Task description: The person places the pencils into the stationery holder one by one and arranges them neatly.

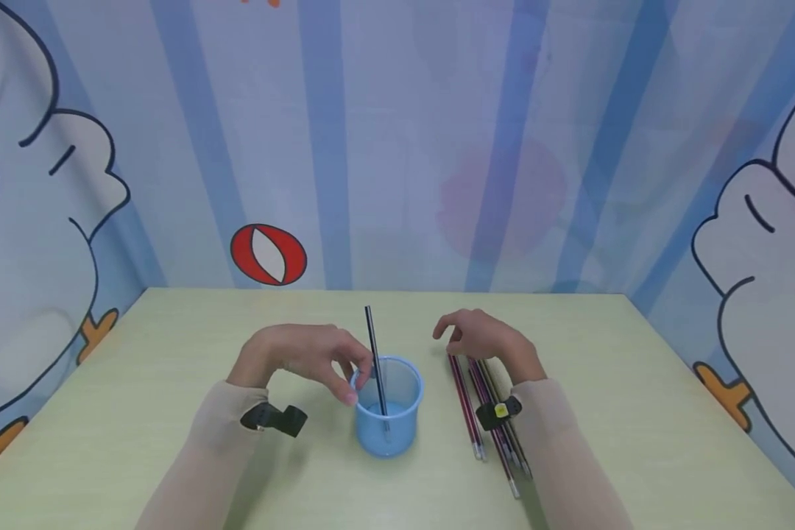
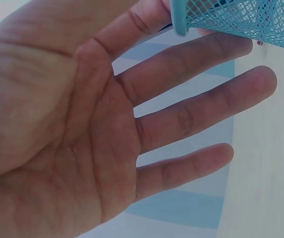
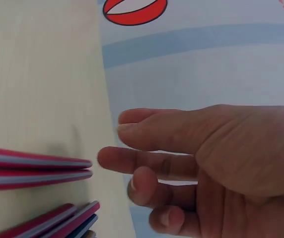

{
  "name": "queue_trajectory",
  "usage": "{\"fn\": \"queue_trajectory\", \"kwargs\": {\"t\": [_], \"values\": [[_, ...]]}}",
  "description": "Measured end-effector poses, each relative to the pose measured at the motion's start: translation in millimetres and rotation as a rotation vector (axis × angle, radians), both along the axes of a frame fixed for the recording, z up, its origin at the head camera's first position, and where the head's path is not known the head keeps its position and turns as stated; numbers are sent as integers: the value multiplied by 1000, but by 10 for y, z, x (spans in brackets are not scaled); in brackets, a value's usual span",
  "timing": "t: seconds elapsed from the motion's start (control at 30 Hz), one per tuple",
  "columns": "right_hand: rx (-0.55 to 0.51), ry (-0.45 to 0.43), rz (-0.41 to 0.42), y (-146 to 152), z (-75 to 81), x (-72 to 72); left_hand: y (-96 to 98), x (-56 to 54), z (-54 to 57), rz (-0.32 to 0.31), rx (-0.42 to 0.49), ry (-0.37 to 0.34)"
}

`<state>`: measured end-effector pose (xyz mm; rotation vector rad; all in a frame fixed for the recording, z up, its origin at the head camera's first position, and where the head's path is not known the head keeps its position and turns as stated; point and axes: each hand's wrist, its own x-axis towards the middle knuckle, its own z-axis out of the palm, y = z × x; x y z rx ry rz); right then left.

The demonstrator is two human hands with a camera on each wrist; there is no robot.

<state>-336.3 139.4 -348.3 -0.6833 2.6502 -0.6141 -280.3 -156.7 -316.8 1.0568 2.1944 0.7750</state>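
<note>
A light blue mesh pencil cup (image 1: 386, 438) stands upright on the table, and one dark pencil (image 1: 373, 342) leans inside it. My left hand (image 1: 318, 358) pinches the cup's left rim between thumb and index finger. In the left wrist view, the other fingers of that hand spread out below the mesh (image 2: 241, 22). To the right of the cup lie several striped pencils (image 1: 465, 408), red and dark, with pale ends toward me. Above their far ends is my right hand (image 1: 480, 335), fingers loosely bent and holding nothing. The right wrist view shows the pencil ends (image 3: 77, 163) just off its fingertips.
The pale wooden table (image 1: 305, 486) runs back to a blue striped cloth backdrop (image 1: 397, 147) with printed cartoon figures and a red and white ball (image 1: 268, 255). Part of the pencil bundle (image 1: 503, 434) lies under the right wrist and its dark strap.
</note>
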Motion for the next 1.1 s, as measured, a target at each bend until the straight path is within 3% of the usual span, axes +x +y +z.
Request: {"fn": "queue_trajectory", "kwargs": {"t": [0.1, 0.3, 0.6, 0.8, 0.93, 1.1], "values": [[37, -56, -18, 22, -56, -8, 17, -5, -7, 14, -10, -5], [120, -64, -44, -12, -110, 20, 46, -11, 19, 19, 0, -15], [91, -58, -29, -130, -256, 30, 41, 16, -18, 40, -16, -35], [-113, -54, -23, -78, -101, 15, 12, 24, -49, 31, -11, -43], [-268, 28, 21, 16, 101, 35, 13, -1, -49, 17, -3, -45], [-478, 141, 11, 106, 356, 139, 18, -9, -42, 8, 13, -52]]}}
